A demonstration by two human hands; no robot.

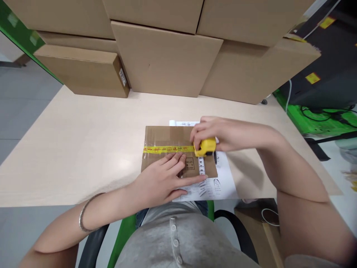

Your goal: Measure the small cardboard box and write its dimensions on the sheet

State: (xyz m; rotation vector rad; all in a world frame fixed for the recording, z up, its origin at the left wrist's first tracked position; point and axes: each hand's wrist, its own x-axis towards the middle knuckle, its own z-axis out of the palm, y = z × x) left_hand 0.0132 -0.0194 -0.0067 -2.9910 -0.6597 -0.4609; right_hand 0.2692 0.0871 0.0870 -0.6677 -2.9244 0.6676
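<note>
A small flat cardboard box (164,137), sealed with a yellow printed tape strip (167,149), lies on the light wooden table (83,141). My right hand (214,132) is closed around a yellow tape measure (205,146) resting on the box's right part. Its white blade (201,166) is pulled out toward me across the box. My left hand (167,178) lies flat with fingers stretched out on the box's near edge, its fingertips reaching the blade's end. A metal bracelet (85,214) sits on my left wrist.
A white printed paper sheet (223,182) lies under the box at the right. Several large cardboard boxes (167,56) are stacked along the table's far side. Green surface with black cables (320,115) is at the right. A green-and-black chair (122,234) is below me.
</note>
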